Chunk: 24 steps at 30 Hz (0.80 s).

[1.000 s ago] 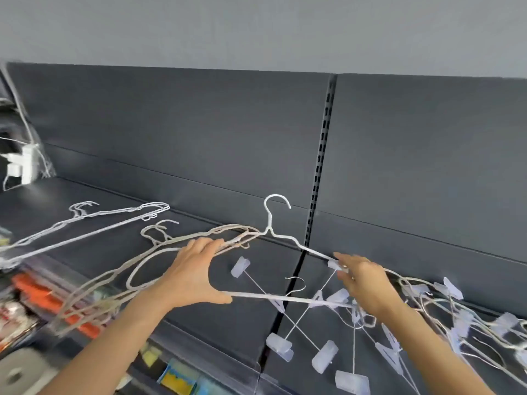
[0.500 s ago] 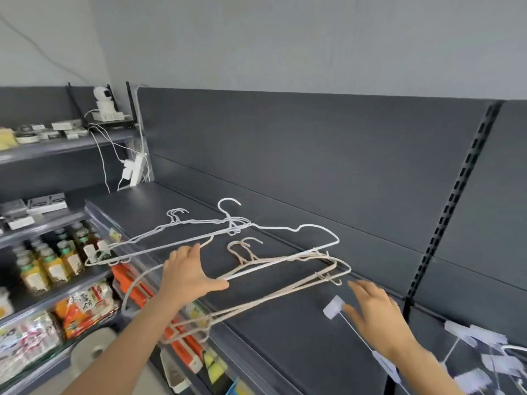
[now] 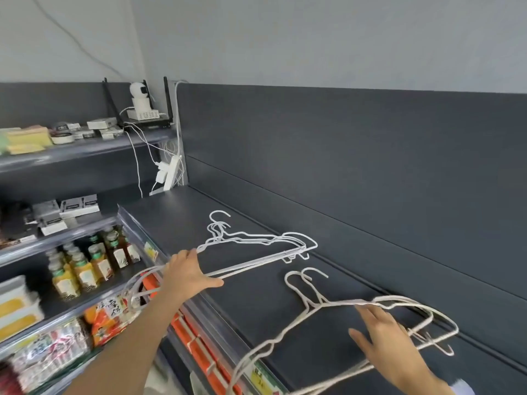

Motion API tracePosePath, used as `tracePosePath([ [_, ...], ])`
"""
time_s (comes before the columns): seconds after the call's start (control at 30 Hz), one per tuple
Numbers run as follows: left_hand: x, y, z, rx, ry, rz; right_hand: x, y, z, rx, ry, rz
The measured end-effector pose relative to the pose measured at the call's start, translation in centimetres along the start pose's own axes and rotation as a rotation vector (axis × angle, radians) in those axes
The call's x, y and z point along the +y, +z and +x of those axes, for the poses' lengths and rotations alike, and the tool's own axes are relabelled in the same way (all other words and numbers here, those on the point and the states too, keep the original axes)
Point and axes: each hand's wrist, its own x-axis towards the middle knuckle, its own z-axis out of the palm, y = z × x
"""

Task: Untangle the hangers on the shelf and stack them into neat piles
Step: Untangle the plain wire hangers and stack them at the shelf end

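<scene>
— So, where are the hangers?
— On the dark shelf (image 3: 182,220). The white hangers (image 3: 256,263) lie stacked near the middle, hooks pointing to 11 o'clock. The beige hangers (image 3: 336,303) sit at 5 o'clock from them, their near ends hanging past the shelf's front edge.
— And the hands?
— The left hand (image 3: 186,276) grips the white stack's 8 o'clock end, fingers curled over the wires, thumb stretched along the bottom bars. The right hand (image 3: 382,346) lies flat on the beige pile, fingers straight, gripping nothing.
— Anything else?
— Juice bottles (image 3: 85,266) on a lower shelf at 9 o'clock.
</scene>
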Motion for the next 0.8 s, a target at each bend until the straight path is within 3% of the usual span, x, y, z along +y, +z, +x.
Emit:
tracePosePath([
  [0.47, -1.2, 1.7, 4.1, -0.190, 0.043, 0.018, -0.3, 0.9, 2.6, 0.011, 0.007, 0.043],
  [0.63, 2.2, 1.4, 2.9, -0.126, 0.150, 0.026, 0.4, 0.6, 2.1, 0.026, 0.007, 0.046],
  [0.8, 7.8, 1.2, -0.9, -0.102, 0.322, -0.120, 1.2, 0.0, 0.9, 0.036, 0.024, 0.050],
])
